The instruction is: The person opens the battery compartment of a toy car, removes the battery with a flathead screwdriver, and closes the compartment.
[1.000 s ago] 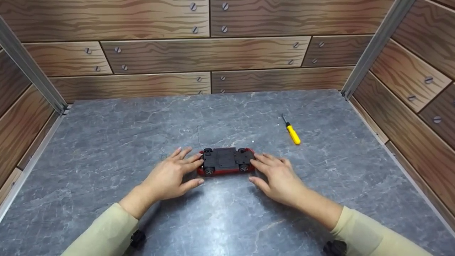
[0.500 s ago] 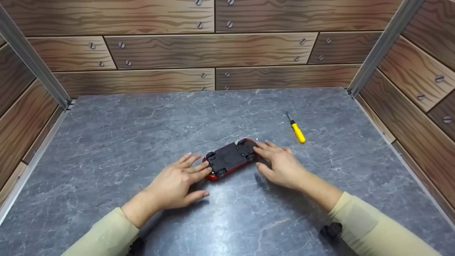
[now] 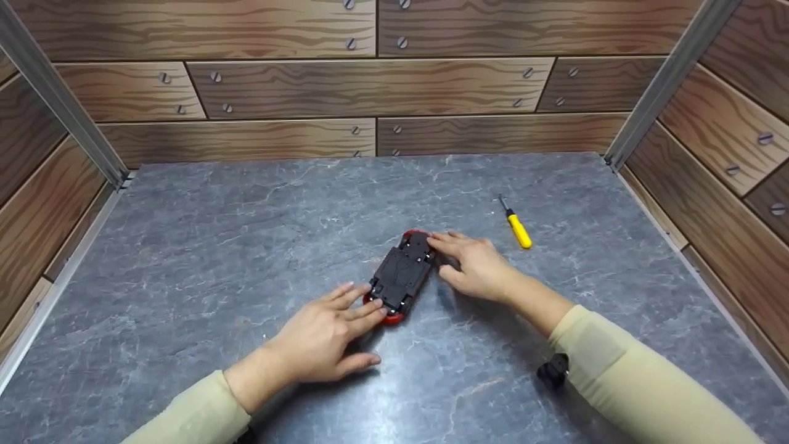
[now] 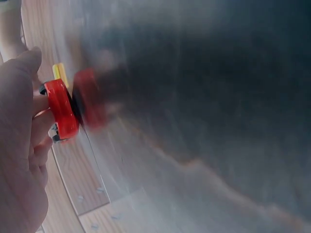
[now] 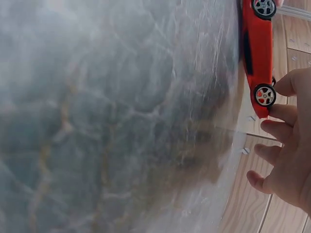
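A red toy car (image 3: pixel 400 271) lies upside down on the grey marbled table, its black underside and wheels facing up, set at a slant. Fingertips of my left hand (image 3: pixel 327 336) touch the car's near end, with the thumb held apart from it. At the far end, the fingers of my right hand (image 3: pixel 478 265) rest against the side. In the left wrist view the car's red end (image 4: pixel 63 109) shows beside the left fingers. From the right wrist, the car's red side (image 5: pixel 260 53) and two silver-spoked wheels are visible, the right fingertips touching its end.
A screwdriver (image 3: pixel 518 228) with a yellow handle lies to the right, beyond the right hand. Wood-patterned panels (image 3: pixel 370 89) wall the grey table (image 3: pixel 246 216) at the back and sides, with metal rails at the corners.
The toy car has turned counterclockwise from lying crosswise to pointing mostly away. My left hand has come nearer and to the right; my right hand has shifted away with the car's end.
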Demonstrator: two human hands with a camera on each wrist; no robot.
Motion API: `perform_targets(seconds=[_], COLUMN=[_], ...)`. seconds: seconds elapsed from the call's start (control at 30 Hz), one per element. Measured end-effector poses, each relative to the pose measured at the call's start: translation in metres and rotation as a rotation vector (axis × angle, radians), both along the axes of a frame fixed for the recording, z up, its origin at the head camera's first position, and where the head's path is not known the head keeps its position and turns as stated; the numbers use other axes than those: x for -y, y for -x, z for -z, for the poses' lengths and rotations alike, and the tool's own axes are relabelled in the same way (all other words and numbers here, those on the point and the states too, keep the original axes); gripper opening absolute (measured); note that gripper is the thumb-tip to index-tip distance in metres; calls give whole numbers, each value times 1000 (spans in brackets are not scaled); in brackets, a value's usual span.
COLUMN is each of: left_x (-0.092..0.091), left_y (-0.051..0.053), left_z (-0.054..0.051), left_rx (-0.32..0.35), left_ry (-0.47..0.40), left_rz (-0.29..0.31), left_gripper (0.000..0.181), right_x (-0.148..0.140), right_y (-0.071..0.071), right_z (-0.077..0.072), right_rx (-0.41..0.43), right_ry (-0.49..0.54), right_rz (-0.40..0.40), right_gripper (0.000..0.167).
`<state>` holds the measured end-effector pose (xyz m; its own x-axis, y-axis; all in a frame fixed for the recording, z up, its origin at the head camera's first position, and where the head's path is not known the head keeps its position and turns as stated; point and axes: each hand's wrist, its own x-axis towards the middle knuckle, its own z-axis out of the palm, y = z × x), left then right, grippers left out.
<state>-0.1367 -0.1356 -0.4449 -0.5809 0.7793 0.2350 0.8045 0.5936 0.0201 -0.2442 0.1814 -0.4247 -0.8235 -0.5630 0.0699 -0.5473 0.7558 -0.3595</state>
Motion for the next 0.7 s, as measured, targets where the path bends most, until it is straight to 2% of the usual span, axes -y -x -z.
perform_targets(seconds=[0.2,0.37,0.47,0.7], left_x=[-8,-13,-17,-25], left_y=[-6,-7,-9,-10], left_z=[1,1,0,-2], left_rx=[-11,16,30,9], left_ry=[2,19,36,44], left_rz=[27,31,32,54], left_gripper=[74,75,76,75], right_x=[6,12,15,24], right_y=[9,16,19,24], right_z=[-4,-5,-6,-5], right_rx=[13,12,26,44], right_ry=[-9,-22,-30,-30], right_rz=[-43,-78,-80,-84], right_gripper=[63,63,64,63])
